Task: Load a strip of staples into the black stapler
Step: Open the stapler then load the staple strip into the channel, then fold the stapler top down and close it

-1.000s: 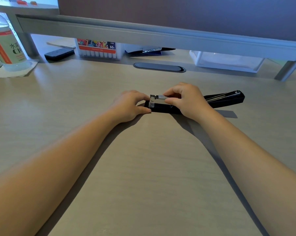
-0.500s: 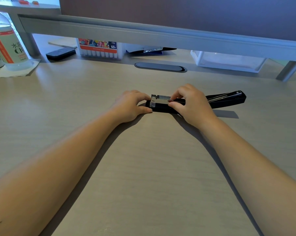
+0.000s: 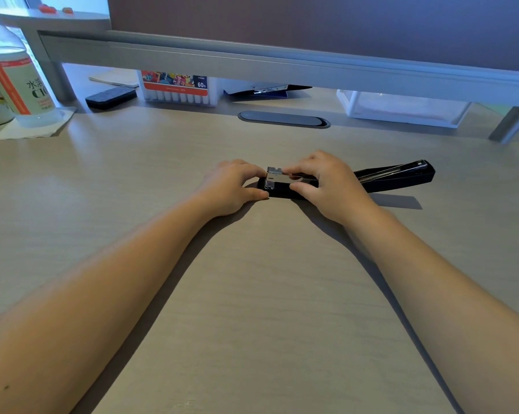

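Wood-grain desk (image 3: 252, 324) under a grey monitor riser; we see the black stapler (image 3: 398, 179) lying flat at mid-desk, opened out, its lid arm swung to the right and resting on the desk. Metal magazine (image 3: 277, 177) sits on the base at the left end, shiny, open on top. Whether a staple strip is already in it, we can't tell; the fingers cover the channel.

Handling: we judge the stapler stiff and fairly heavy, stable on the desk; a staple strip is light and brittle, snaps if bent, so best pinched by its sides and laid straight in.

Left hand (image 3: 231, 186) curled, thumb and fingertips pressed on the magazine's left end, steadying it. Right hand (image 3: 327, 186) curled over the magazine, fingertips pinching or pushing on its top. Both forearms stretch forward, low over the desk.

Far edge: marker box (image 3: 174, 88), bottle (image 3: 16, 85) far left, clear tray (image 3: 401, 109) far right.
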`<state>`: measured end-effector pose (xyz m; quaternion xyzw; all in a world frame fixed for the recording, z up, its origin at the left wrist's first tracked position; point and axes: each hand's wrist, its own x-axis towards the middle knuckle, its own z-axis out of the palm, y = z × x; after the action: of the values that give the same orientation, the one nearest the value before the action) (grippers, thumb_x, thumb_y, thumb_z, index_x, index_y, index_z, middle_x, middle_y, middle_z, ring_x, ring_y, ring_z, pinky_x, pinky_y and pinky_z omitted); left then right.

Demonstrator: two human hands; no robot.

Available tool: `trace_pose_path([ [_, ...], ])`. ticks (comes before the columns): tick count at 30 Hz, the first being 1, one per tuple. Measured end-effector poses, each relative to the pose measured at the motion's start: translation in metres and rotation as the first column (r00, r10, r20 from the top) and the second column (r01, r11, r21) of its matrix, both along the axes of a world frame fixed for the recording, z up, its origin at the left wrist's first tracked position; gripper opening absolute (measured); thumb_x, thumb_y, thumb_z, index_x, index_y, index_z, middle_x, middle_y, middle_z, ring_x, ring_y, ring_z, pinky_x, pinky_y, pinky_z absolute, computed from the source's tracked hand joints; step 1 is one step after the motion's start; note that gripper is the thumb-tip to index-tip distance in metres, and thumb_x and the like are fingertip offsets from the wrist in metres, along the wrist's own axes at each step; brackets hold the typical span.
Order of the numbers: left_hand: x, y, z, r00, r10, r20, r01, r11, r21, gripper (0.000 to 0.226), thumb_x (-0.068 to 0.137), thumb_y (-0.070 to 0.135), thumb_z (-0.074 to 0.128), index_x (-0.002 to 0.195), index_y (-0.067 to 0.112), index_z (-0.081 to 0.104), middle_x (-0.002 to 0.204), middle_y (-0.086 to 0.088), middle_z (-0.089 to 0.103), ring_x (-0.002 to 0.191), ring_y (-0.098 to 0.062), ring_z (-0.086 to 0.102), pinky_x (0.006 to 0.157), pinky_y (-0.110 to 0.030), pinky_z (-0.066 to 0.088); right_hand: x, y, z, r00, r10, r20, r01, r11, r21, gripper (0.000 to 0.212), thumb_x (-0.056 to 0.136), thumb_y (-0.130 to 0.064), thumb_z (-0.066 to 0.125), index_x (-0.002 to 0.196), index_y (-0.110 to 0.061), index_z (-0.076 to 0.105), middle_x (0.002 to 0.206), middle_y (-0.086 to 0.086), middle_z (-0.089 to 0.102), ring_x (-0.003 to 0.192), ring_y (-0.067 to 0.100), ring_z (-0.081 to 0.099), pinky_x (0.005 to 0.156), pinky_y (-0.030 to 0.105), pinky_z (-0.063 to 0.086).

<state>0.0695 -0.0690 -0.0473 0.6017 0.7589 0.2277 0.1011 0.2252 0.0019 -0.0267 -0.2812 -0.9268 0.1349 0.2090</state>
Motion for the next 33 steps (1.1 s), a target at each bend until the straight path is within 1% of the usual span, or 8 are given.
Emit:
trace_pose_path([
  [3, 0.000, -0.001, 0.000, 1.000, -0.004, 0.005, 0.004, 1.000, 0.001, 0.041, 0.084, 0.027, 0.055, 0.124, 0.021, 0.050, 0.125, -0.010, 0.054, 0.115, -0.027, 0.045, 0.100, -0.043, 0.038, 0.011, 0.003, 0.004, 0.996, -0.075, -0.049, 0.077, 0.996, 0.038, 0.037, 0.083, -0.021, 0.056, 0.119, -0.015, 0.051, 0.120, 0.010, 0.057, 0.112, 0.025, 0.048, 0.097, 0.041, 0.037],
  [8, 0.003, -0.003, 0.000, 1.000, 0.013, -0.003, -0.013, 1.000, 0.004, 0.041, 0.085, 0.025, 0.054, 0.125, 0.018, 0.049, 0.126, -0.012, 0.054, 0.116, -0.027, 0.045, 0.099, -0.040, 0.036, 0.051, 0.017, 0.014, 0.926, -0.357, 0.123, 0.324, 0.919, 0.226, 0.054, 0.074, -0.043, 0.061, 0.121, -0.019, 0.047, 0.126, 0.009, 0.055, 0.119, 0.031, 0.041, 0.100, 0.044, 0.029],
  [14, 0.007, -0.005, 0.003, 1.000, 0.020, 0.006, -0.020, 1.000, 0.006, 0.040, 0.085, 0.023, 0.054, 0.124, 0.016, 0.050, 0.125, -0.014, 0.054, 0.115, -0.028, 0.045, 0.097, -0.038, 0.036, 0.080, 0.027, 0.010, 0.853, -0.510, 0.111, 0.494, 0.857, 0.147, 0.053, 0.072, -0.047, 0.062, 0.115, -0.018, 0.053, 0.124, 0.014, 0.049, 0.120, 0.034, 0.035, 0.106, 0.048, 0.026],
  [21, 0.009, -0.005, 0.003, 0.999, 0.028, 0.021, -0.028, 1.000, 0.011, 0.040, 0.085, 0.022, 0.054, 0.124, 0.016, 0.050, 0.125, -0.014, 0.054, 0.113, -0.028, 0.046, 0.095, -0.037, 0.036, 0.085, 0.028, 0.013, 0.860, -0.444, -0.251, 0.388, 0.889, -0.244, 0.049, 0.069, -0.014, 0.072, 0.113, -0.011, 0.053, 0.123, 0.015, 0.043, 0.112, 0.026, 0.045, 0.091, 0.022, 0.031],
  [24, 0.008, -0.005, 0.001, 0.999, 0.032, 0.031, -0.033, 0.999, 0.025, 0.040, 0.084, 0.023, 0.055, 0.123, 0.016, 0.051, 0.124, -0.013, 0.055, 0.113, -0.028, 0.046, 0.093, -0.035, 0.036, 0.085, 0.029, 0.014, 0.722, -0.497, -0.482, 0.260, 0.840, -0.476, 0.050, 0.066, -0.003, 0.072, 0.109, -0.017, 0.050, 0.110, 0.007, 0.050, 0.105, 0.022, 0.050, 0.092, 0.028, 0.040],
  [28, 0.008, -0.005, 0.001, 0.998, 0.034, 0.046, -0.035, 0.999, 0.037, 0.040, 0.083, 0.024, 0.056, 0.122, 0.017, 0.052, 0.124, -0.013, 0.055, 0.113, -0.027, 0.046, 0.095, -0.037, 0.037, 0.070, 0.029, 0.016, 0.549, -0.529, -0.647, -0.113, 0.721, -0.684, 0.037, 0.071, 0.008, 0.063, 0.085, -0.023, 0.048, 0.086, -0.001, 0.054, 0.089, 0.020, 0.058, 0.082, 0.033, 0.051],
  [30, 0.007, -0.004, 0.000, 0.998, 0.037, 0.047, -0.039, 0.999, 0.037, 0.040, 0.083, 0.025, 0.056, 0.122, 0.018, 0.053, 0.124, -0.012, 0.055, 0.114, -0.027, 0.046, 0.096, -0.038, 0.037, 0.059, 0.027, 0.021, 0.579, -0.505, -0.640, -0.177, 0.688, -0.703, 0.031, 0.076, 0.007, 0.058, 0.082, -0.022, 0.048, 0.083, -0.001, 0.054, 0.082, 0.018, 0.059, 0.082, 0.036, 0.052],
  [33, 0.006, -0.004, 0.000, 0.998, 0.040, 0.046, -0.042, 0.999, 0.033, 0.040, 0.083, 0.026, 0.056, 0.122, 0.019, 0.053, 0.124, -0.012, 0.055, 0.115, -0.027, 0.045, 0.097, -0.040, 0.037, 0.043, 0.022, 0.027, 0.694, -0.386, -0.607, -0.120, 0.770, -0.627, 0.031, 0.080, 0.001, 0.056, 0.090, -0.026, 0.046, 0.087, -0.003, 0.054, 0.093, 0.025, 0.058, 0.088, 0.043, 0.050],
])
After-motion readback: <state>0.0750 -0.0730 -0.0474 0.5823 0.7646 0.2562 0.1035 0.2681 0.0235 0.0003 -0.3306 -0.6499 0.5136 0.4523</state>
